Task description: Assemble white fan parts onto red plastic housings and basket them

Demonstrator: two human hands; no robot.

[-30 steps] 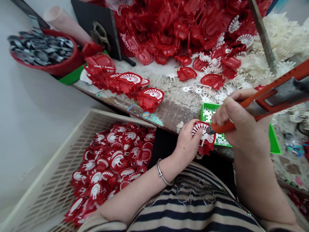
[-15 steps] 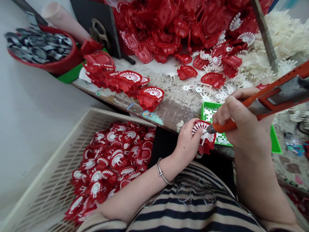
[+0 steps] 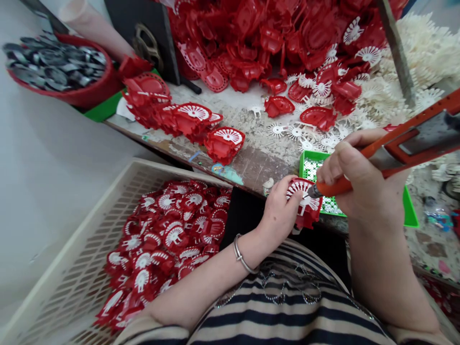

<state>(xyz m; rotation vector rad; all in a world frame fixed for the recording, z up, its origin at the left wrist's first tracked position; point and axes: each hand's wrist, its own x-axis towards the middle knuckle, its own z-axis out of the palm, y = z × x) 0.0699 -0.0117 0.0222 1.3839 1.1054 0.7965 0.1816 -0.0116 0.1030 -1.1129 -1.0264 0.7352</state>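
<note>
The table (image 3: 251,165) edge ran diagonally above the crate (image 3: 77,239); a bare strip separated the finished row (image 3: 194,115) from the green tray (image 3: 409,206). The left hand (image 3: 278,213), partly closed, gripped the red-and-white part (image 3: 305,203) just beside the tray. The right hand (image 3: 362,177), fingers wrapped, held the orange tool (image 3: 391,148) slanted, its tip at the part. Both forearms reached forward.

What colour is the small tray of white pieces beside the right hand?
Bright green; the tray shows best in the head view.
</note>
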